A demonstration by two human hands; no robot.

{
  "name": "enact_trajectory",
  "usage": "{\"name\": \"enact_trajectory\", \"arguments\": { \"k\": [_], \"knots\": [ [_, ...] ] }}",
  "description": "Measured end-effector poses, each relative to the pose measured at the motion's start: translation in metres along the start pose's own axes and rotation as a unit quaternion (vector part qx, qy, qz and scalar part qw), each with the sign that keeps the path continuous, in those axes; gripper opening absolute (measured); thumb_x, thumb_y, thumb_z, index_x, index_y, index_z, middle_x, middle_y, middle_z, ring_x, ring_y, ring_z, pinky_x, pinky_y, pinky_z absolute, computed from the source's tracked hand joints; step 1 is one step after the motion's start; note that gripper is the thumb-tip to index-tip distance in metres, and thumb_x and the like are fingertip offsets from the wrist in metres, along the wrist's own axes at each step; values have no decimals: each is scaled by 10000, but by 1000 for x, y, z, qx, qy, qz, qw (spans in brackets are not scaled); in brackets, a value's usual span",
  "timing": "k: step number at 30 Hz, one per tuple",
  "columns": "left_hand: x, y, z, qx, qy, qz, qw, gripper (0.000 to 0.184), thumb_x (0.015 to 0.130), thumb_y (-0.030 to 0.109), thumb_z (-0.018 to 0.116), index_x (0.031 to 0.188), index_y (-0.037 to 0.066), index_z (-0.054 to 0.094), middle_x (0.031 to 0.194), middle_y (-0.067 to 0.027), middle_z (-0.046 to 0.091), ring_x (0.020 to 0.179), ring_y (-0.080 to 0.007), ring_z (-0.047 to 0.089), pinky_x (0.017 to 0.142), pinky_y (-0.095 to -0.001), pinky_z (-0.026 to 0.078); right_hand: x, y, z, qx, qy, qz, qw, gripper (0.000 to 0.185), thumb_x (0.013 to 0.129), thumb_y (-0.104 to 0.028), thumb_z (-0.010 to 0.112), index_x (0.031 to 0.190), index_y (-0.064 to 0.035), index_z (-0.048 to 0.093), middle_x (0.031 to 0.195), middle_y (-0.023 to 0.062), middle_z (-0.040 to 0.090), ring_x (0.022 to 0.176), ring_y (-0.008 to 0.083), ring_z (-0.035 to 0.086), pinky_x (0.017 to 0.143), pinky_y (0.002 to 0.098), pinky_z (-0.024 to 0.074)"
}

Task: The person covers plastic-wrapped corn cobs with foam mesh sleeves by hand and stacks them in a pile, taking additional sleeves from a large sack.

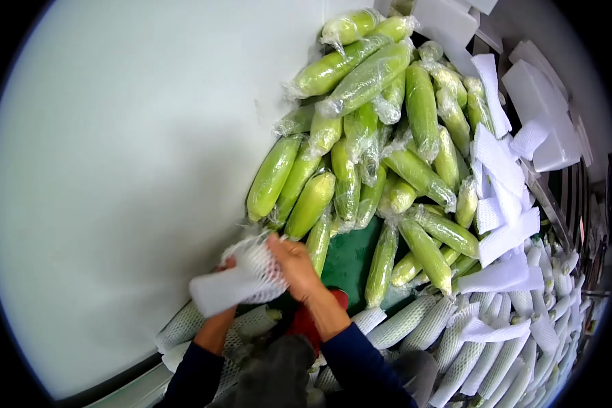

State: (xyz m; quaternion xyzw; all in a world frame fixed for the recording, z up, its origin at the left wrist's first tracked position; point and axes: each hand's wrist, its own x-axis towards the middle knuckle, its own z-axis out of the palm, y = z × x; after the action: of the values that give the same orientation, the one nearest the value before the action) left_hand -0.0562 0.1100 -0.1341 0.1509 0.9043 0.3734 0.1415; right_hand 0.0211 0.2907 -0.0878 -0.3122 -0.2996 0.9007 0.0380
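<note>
A white foam net sleeve [255, 268] is stretched between my two hands, with a flat, smooth-looking white end toward the lower left. My right hand [294, 264] is closed on its right side, fingers pinching the upper edge. Behind the sleeve, my left hand [216, 325] grips its left side; most of those fingers are hidden. I cannot tell whether anything is inside the sleeve. Just beyond my hands lie long pale-green vegetables [311, 205] wrapped in clear plastic film, heaped on a green surface [352, 255].
White foam sleeves [500, 166] lie loose at the right. Several vegetables in net sleeves [459, 347] fill the lower right, and more sleeved ones [183, 326] lie at lower left. A pale wall [115, 170] rises on the left. White foam boxes [540, 112] stand at the upper right.
</note>
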Motion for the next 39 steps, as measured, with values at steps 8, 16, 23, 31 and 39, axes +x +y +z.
{"name": "enact_trajectory", "arguments": {
  "k": [8, 16, 23, 31, 39],
  "knots": [
    [-28, -7, -31, -543, -48, -296, 785, 481, 1024, 418, 479, 1254, 13, 594, 1091, -155, 682, 976, -279, 655, 834, -407, 527, -14, 39, 32, -212, -69, 8, 975, 406, 1021, -350, 567, 802, -25, 670, 655, -57, 549, 562, 34, 425, 509, 234, 362],
    [-35, -68, -18, -592, -208, -338, 702, 515, 1012, 436, 475, 1299, 20, 568, 1172, -127, 660, 1036, -240, 632, 927, -348, 497, 28, 179, -22, -456, 109, -178, 865, 405, 987, -424, 536, 886, -68, 702, 827, 218, 673, 771, 409, 662, 675, 495, 523],
    [-40, 60, -89, -424, -256, -265, 827, 510, 810, 133, 552, 1315, 81, 505, 1259, -88, 531, 1181, -222, 518, 999, -328, 418, -69, 30, -20, -464, -92, -384, 793, 232, 841, -260, 749, 893, -37, 711, 857, 105, 664, 812, 309, 628, 742, 405, 516],
    [-69, 78, -176, 87, -423, -149, 890, 205, 850, 258, 604, 795, 75, 529, 635, -38, 489, 608, -172, 470, 608, -337, 388, -191, -219, -227, -779, 413, -327, 341, 611, 652, 112, 528, 1193, -133, 668, 1196, 204, 600, 1115, 408, 544, 934, 466, 483],
    [-65, 111, -132, 387, -474, 325, 721, 311, 808, 436, 682, 830, 126, 706, 685, -99, 611, 721, -286, 653, 537, -485, 449, -206, -232, -303, -861, 393, -202, 253, 358, 662, -97, 747, 1009, -169, 698, 1010, 139, 559, 1089, 355, 470, 892, 479, 366]
  ]
}}
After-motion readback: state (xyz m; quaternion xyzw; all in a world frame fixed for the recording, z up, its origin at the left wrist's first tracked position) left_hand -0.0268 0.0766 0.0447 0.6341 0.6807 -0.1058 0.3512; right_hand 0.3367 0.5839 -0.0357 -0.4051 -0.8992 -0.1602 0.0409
